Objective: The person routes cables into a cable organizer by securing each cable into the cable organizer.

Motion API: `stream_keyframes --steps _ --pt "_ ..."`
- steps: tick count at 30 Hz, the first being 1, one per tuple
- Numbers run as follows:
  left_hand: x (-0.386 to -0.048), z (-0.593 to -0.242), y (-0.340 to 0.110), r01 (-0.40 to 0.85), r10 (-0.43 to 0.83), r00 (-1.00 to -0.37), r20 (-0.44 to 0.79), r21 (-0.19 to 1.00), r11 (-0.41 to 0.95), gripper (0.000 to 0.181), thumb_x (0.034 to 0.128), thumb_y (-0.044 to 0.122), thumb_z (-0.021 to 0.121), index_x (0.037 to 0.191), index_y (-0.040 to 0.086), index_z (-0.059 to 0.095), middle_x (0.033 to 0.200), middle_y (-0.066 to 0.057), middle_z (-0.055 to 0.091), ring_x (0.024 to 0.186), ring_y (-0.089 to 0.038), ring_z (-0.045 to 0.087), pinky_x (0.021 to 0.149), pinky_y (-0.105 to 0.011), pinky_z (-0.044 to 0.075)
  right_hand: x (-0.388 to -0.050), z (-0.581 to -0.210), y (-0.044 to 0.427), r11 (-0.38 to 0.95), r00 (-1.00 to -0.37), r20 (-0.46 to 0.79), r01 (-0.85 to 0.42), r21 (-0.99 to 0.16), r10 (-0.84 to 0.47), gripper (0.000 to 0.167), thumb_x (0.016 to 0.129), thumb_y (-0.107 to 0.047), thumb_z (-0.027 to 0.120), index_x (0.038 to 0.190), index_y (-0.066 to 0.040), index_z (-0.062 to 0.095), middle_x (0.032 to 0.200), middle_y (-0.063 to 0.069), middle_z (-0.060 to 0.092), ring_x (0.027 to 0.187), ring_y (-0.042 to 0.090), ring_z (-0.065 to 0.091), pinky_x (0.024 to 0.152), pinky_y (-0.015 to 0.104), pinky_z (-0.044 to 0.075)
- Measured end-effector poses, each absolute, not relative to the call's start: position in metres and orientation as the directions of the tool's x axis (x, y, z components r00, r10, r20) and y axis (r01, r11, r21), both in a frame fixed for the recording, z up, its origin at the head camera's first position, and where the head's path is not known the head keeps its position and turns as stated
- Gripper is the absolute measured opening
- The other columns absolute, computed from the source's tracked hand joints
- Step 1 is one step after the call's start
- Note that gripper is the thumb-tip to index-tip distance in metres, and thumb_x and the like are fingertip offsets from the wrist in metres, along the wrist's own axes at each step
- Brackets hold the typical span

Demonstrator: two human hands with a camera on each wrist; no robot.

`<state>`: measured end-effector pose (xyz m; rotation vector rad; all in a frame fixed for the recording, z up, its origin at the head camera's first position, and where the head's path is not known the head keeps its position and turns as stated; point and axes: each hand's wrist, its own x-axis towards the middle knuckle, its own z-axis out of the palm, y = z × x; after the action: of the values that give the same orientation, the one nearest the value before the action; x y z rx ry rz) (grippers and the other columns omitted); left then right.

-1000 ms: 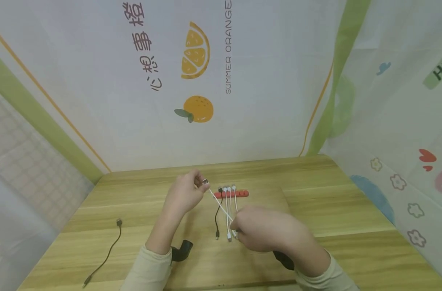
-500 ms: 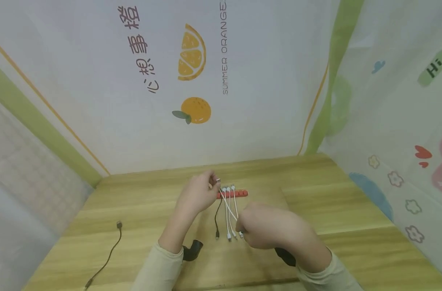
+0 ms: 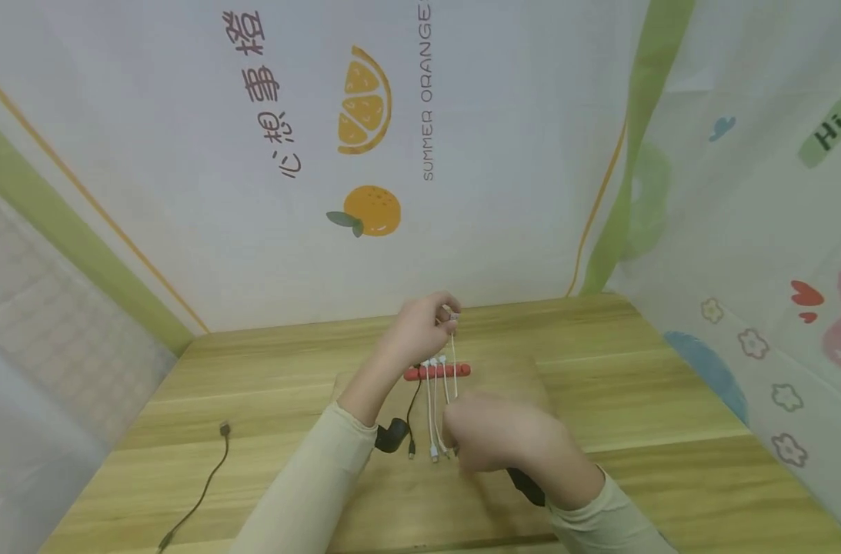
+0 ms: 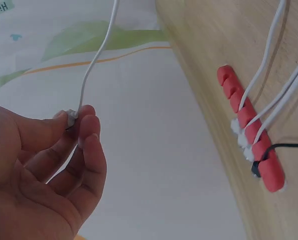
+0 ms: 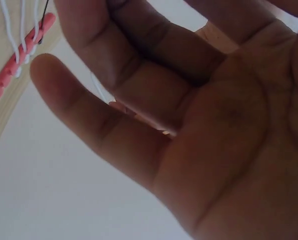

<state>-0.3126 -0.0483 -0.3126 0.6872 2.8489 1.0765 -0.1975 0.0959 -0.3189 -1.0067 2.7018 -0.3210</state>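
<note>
My left hand [image 3: 427, 327] pinches the plug end [image 4: 71, 118] of a white USB cable [image 3: 454, 358] between thumb and fingertips, raised beyond a red cable organizer strip [image 3: 465, 370]. From there the cable runs down, pulled fairly straight, to my right hand [image 3: 496, 431], whose curled fingers grip its lower part; the far end is hidden by that hand. Several white cables [image 3: 431, 415] and one black cable [image 3: 411, 415] sit in slots of the strip, plugs past its far side. In the left wrist view, free slots show at one end of the red strip [image 4: 227, 75].
Another black USB cable [image 3: 208, 481] lies on the wooden table [image 3: 275, 400] at the left. A board [image 3: 406, 508] lies under the strip. A printed white curtain [image 3: 489, 192] hangs along the table's back edge.
My left hand has moved right and away with the plug, across the red strip. The white cable, slanted before, now runs nearly straight away from my right hand, which stays close to its place.
</note>
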Motion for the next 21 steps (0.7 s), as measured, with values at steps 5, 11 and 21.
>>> stream_keyframes --steps 5,11,21 --pt "-0.326 -0.320 -0.044 0.400 0.424 -0.898 0.121 0.628 0.667 0.023 0.1051 0.008 0.063 0.127 0.006 0.070 0.111 -0.012 0.076 0.097 -0.025 0.073 0.083 -0.038 0.062 -0.206 -0.322 0.097 0.777 -0.763 -0.182 -0.564 -0.282 -0.620 0.048 0.068 0.015 0.053 0.058 -0.023 0.025 0.061 -0.011 0.017 0.058 0.007 0.017 0.052 0.023 0.013" --pt "-0.343 -0.342 -0.042 0.390 0.425 -0.903 0.064 0.540 0.746 0.022 0.1043 0.006 0.061 0.125 0.001 0.068 0.120 -0.014 0.073 0.110 -0.028 0.071 0.095 -0.042 0.061 -0.213 -0.330 0.095 0.820 -0.789 -0.241 -0.503 -0.272 -0.564 0.048 0.073 0.016 0.055 0.059 -0.022 0.029 0.061 -0.010 0.019 0.058 0.007 0.018 0.052 0.023 0.013" --pt "-0.358 -0.370 -0.031 0.412 0.410 -0.909 0.072 0.294 0.862 0.010 0.0949 0.005 0.064 0.092 0.014 0.065 0.085 0.002 0.064 0.074 -0.013 0.055 0.064 -0.028 0.046 -0.218 -0.340 0.090 0.846 -0.808 -0.253 -0.492 -0.205 -0.532 0.043 0.077 0.011 0.062 0.059 -0.019 0.038 0.061 -0.009 0.029 0.058 0.008 0.028 0.051 0.025 0.023"
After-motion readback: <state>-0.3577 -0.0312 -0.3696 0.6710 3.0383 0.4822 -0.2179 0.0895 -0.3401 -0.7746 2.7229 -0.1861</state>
